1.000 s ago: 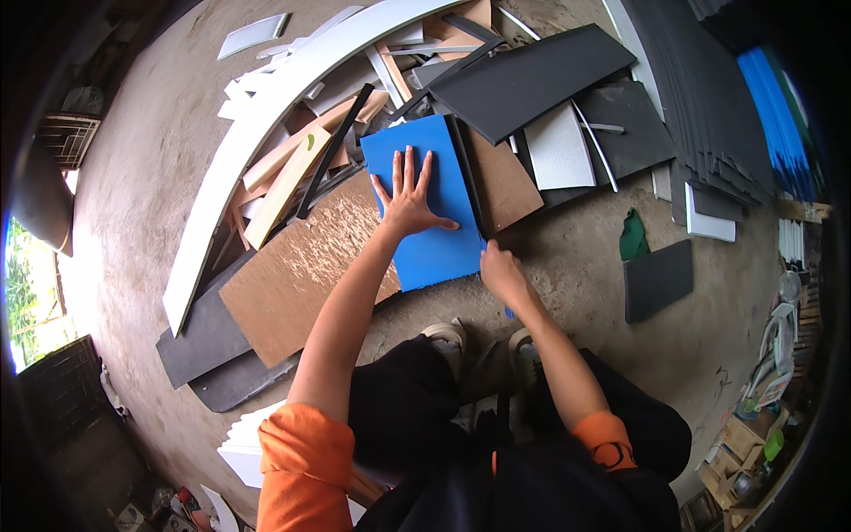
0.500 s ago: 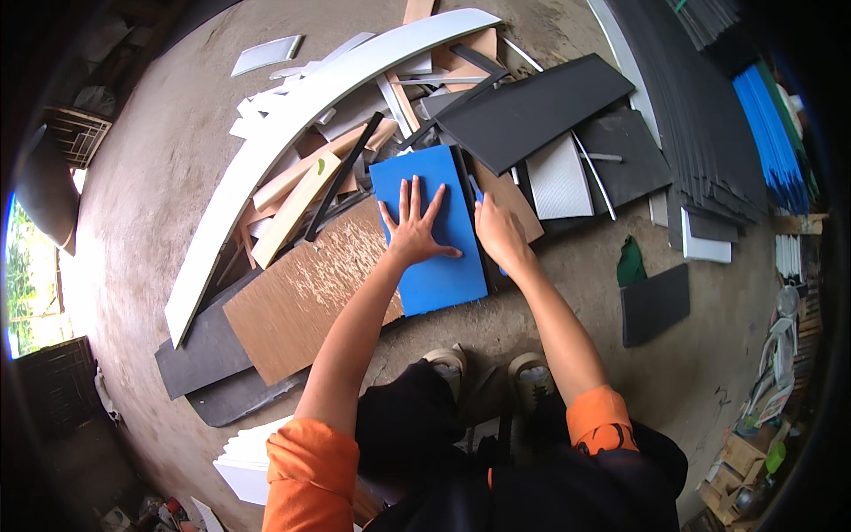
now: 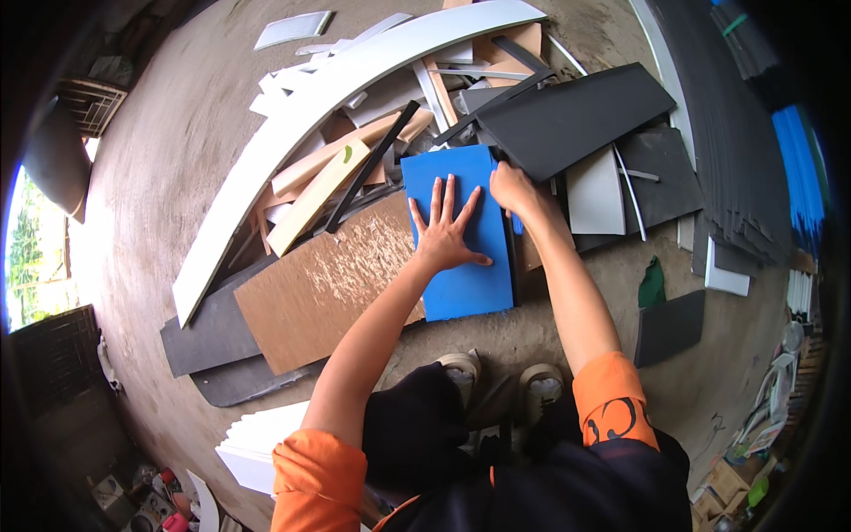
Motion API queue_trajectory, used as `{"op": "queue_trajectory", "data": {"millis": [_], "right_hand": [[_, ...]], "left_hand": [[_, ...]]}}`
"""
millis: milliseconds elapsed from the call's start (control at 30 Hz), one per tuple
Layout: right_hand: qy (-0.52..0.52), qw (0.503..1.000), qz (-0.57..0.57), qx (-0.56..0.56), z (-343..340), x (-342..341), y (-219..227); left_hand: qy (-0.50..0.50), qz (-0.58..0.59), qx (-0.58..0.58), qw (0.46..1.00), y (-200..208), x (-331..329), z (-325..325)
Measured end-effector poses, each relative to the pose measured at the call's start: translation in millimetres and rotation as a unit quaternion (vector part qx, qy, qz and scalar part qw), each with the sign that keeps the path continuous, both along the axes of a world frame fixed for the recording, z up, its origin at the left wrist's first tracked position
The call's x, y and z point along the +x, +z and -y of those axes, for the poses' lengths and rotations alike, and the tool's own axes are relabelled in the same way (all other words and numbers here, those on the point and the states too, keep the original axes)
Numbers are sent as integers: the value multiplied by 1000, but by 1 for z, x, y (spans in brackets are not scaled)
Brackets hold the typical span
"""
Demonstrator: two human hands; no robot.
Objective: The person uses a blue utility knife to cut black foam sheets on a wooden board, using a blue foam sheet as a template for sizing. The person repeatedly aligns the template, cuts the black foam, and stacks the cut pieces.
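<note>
A flat blue foam-like board (image 3: pixel 463 297) lies in front of me on top of a brown panel (image 3: pixel 301 306) and darker sheets. My left hand (image 3: pixel 446 238) presses flat on it, fingers spread. At the board's far right edge, my right hand (image 3: pixel 514 191) is closed around what looks like a blue utility knife (image 3: pixel 519 224). One end of it sticks out below the fist; its blade is hidden. A dark strip shows along that right edge.
Beyond the board is a pile of offcuts with a long curved white strip (image 3: pixel 355 71), wooden pieces (image 3: pixel 319 197) and a large black board (image 3: pixel 576 120). Dark sheets (image 3: pixel 731 133) are stacked at right. A green scrap (image 3: pixel 651 282) and grey piece (image 3: pixel 671 328) lie nearer.
My right hand has slid away from me along the blue board's right edge, to near its far corner. The left hand stays pressed on the board. The whole view has shifted somewhat.
</note>
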State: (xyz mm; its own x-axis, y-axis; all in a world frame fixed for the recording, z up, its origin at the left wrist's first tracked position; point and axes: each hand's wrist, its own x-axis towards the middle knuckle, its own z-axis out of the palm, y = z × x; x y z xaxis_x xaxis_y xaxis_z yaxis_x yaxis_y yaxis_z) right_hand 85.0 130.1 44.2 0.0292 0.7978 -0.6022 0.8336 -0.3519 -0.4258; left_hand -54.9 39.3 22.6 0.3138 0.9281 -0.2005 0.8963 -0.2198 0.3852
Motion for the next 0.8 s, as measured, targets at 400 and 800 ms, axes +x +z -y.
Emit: {"op": "queue_trajectory", "data": {"millis": [400,800], "right_hand": [[-19,995,-7,102,259,38,-16],[145,985,80,-52,208,46,53]], "left_hand": [[-21,-79,-26,996,-2,3,-2],[-17,-54,-3,998,-9,1,-2]]}}
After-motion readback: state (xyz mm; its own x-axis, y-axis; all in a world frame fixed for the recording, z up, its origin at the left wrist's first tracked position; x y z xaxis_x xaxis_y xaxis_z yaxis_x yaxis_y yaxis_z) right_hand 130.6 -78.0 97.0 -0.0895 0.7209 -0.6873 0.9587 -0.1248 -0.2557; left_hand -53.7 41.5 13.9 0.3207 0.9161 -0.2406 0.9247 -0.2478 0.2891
